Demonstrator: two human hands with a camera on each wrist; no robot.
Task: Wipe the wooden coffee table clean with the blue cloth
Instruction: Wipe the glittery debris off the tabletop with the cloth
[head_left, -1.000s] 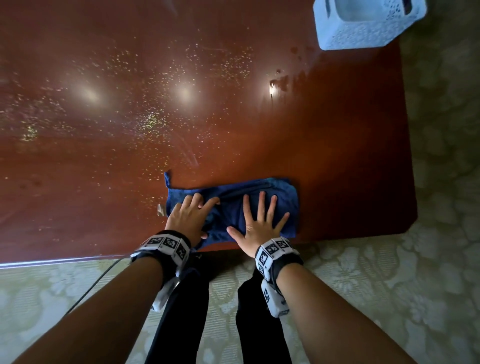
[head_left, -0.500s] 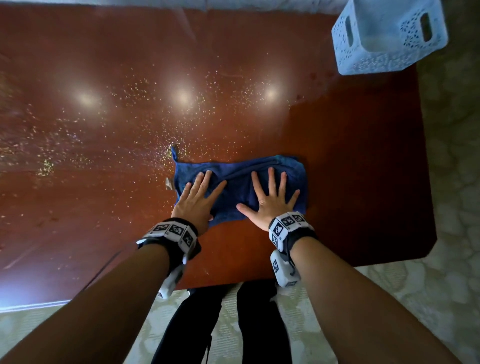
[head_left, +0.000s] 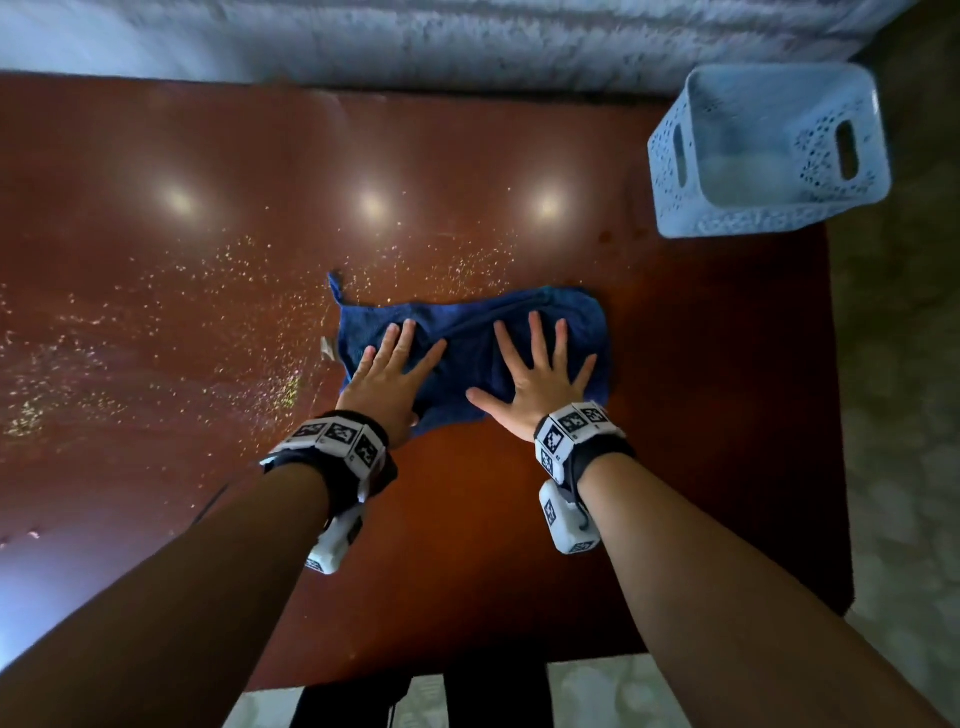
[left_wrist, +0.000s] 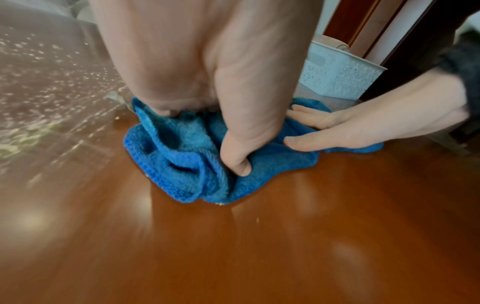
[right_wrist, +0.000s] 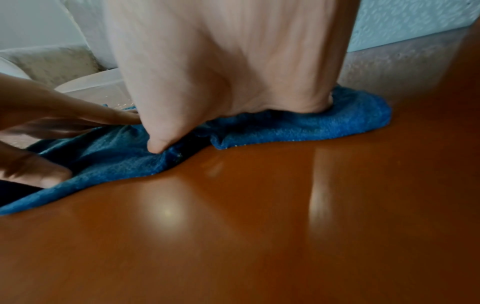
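Mid-wipe: the blue cloth (head_left: 470, 343) is pressed flat at mid-bench by the left hand (head_left: 387, 382) and right hand (head_left: 535, 379), fingers (head_left: 537, 332) spread wide. The crumbs (head_left: 244, 332) scattered beyond on the wooden bench (head_left: 467, 519) are judged to call for a further outward push.

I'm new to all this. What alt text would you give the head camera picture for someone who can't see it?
Two hands, left hand and right hand, press flat on a blue cloth on a glossy wooden coffee table. Pale crumbs speckle the wood to the cloth's left and beyond it; a light blue basket sits at the far right corner.
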